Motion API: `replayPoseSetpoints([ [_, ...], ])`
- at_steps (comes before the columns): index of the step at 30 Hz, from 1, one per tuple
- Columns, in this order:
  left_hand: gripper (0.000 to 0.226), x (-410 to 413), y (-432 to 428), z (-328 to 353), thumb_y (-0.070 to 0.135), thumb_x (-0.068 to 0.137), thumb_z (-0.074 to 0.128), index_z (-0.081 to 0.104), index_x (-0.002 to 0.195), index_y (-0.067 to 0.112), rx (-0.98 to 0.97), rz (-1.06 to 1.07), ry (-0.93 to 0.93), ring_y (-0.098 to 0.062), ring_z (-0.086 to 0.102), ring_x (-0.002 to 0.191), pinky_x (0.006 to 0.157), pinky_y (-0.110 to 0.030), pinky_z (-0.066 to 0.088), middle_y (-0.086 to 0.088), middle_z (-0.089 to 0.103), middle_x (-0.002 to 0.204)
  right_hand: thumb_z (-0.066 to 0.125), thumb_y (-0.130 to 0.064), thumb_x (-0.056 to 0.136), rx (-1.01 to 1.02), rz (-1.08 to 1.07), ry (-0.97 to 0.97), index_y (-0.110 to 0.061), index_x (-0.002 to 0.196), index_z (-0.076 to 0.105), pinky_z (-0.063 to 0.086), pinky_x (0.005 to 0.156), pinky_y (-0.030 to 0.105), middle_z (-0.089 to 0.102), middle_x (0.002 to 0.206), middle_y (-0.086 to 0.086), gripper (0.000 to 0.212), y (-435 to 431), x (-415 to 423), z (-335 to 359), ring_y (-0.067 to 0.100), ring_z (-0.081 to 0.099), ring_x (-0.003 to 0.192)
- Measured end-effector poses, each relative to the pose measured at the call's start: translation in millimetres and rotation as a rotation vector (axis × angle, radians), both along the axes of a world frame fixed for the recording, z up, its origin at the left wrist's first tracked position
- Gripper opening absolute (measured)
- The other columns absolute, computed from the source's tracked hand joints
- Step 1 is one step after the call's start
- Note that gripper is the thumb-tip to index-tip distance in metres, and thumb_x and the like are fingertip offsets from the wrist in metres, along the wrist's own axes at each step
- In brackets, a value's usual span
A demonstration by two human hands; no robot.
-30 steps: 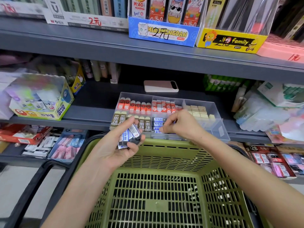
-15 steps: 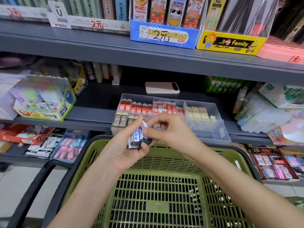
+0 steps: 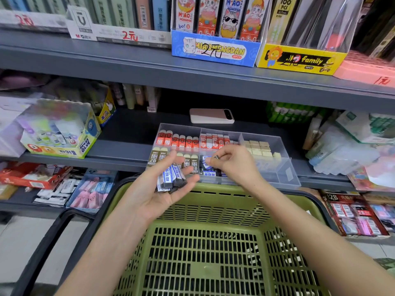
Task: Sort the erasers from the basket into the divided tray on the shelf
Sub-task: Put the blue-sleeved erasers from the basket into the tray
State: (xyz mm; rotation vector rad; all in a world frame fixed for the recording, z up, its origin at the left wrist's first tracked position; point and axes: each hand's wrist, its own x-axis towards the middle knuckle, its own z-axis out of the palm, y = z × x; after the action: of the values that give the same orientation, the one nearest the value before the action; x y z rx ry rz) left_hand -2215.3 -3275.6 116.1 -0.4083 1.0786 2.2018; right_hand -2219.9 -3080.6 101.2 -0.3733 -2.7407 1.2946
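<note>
Several blue-sleeved erasers [image 3: 171,178] in left hand [image 3: 154,195], palm up, fingers cupped round bunch, long axes toward shelf. Right hand [image 3: 235,165] pinches single eraser [image 3: 216,156] at fingertips, just above front-middle compartment of divided tray [image 3: 286,161], matching blue ones inside. Right hand nearer; drop looks straight down. Tray on grey shelf [image 3: 119,146], green basket [image 3: 203,253] below, glue box [image 3: 64,135] well left.

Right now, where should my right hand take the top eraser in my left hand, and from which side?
Probably pinch the top eraser by its far end, coming from the shelf side. It lies lengthwise in the left hand, whose thumb and fingers flank its long sides; only that end looks free.
</note>
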Motion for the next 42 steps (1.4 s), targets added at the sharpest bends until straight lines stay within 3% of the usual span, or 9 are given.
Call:
replayPoseSetpoints([
  [5,0.028,3,2,5,0.015,0.061,0.075,0.076,0.085,0.000,0.117,-0.037,-0.057,-0.044,0.068,0.090,0.063,-0.054,0.057,-0.027,0.069,0.101,0.058,-0.037,0.088,0.428,0.017,0.063,-0.015,0.053,0.057,0.036,0.062,0.026,0.054,0.057,-0.002,0.041,-6,2,-7,0.014,0.049,0.061],
  [10,0.036,6,4,6,0.012,0.063,0.073,0.073,0.097,0.000,0.210,-0.058,-0.075,-0.046,0.064,0.099,0.082,-0.065,0.049,-0.028,0.066,0.109,0.057,-0.026,0.089,0.451,0.103,0.066,-0.016,0.079,0.074,0.044,0.078,0.030,0.065,0.088,-0.002,0.022,-5,5,-4,0.013,0.055,0.087],
  [17,0.041,6,6,7,0.014,0.070,0.068,0.070,0.108,-0.001,0.337,-0.055,-0.078,-0.048,0.061,0.105,0.085,-0.065,0.046,-0.028,0.063,0.118,0.054,-0.035,0.092,-0.051,0.142,0.294,-0.022,0.070,0.068,0.038,0.057,0.021,0.058,0.061,-0.010,0.029,-24,30,29,0.002,0.049,0.059],
  [22,0.049,8,12,11,0.010,0.065,0.071,0.067,0.112,-0.005,0.416,-0.029,-0.067,-0.048,0.062,0.104,0.073,-0.061,0.054,-0.032,0.060,0.120,0.070,-0.041,0.077,0.047,0.167,0.160,-0.040,0.069,0.062,0.034,0.055,0.009,0.056,0.059,-0.019,0.011,-41,46,33,-0.007,0.049,0.056],
  [27,0.050,10,13,10,0.010,0.062,0.075,0.068,0.110,-0.003,0.395,-0.057,-0.035,-0.047,0.062,0.105,0.072,-0.060,0.054,-0.028,0.060,0.122,0.075,-0.022,0.077,-0.381,0.163,-0.061,-0.025,0.091,0.067,0.046,0.068,0.019,0.059,0.073,-0.006,0.017,-36,46,37,-0.005,0.048,0.053],
  [31,0.068,12,13,11,0.003,0.043,0.091,0.070,0.107,-0.002,0.394,-0.153,-0.011,-0.044,0.062,0.106,0.070,-0.055,0.055,-0.030,0.061,0.119,0.075,-0.012,0.077,-0.489,0.204,-0.208,-0.015,0.091,0.070,0.033,0.042,0.008,0.057,0.057,-0.014,0.016,-35,45,46,-0.005,0.045,0.045],
  [34,0.055,12,14,7,0.004,0.057,0.083,0.069,0.110,0.000,0.326,-0.159,-0.031,-0.045,0.062,0.105,0.074,-0.060,0.053,-0.030,0.061,0.119,0.074,-0.019,0.078,-0.486,0.178,-0.364,-0.007,0.095,0.066,0.023,0.036,0.015,0.059,0.064,0.001,0.023,-33,40,51,0.004,0.036,0.042],
  [37,0.051,9,16,5,0.003,0.057,0.075,0.071,0.108,0.001,0.279,-0.156,-0.062,-0.047,0.063,0.102,0.073,-0.060,0.054,-0.032,0.062,0.115,0.072,-0.026,0.081,-0.486,0.198,-0.358,-0.001,0.091,0.065,0.022,0.034,0.016,0.046,0.044,-0.003,0.028,-31,38,52,0.005,0.031,0.036],
  [42,0.053,5,14,3,-0.006,0.059,0.067,0.068,0.112,-0.003,0.308,-0.133,-0.078,-0.050,0.061,0.102,0.070,-0.057,0.056,-0.034,0.061,0.115,0.069,-0.003,0.080,-0.637,0.165,-0.276,-0.002,0.085,0.063,0.030,0.034,0.014,0.052,0.043,-0.002,0.008,-25,32,52,0.005,0.039,0.033],
])
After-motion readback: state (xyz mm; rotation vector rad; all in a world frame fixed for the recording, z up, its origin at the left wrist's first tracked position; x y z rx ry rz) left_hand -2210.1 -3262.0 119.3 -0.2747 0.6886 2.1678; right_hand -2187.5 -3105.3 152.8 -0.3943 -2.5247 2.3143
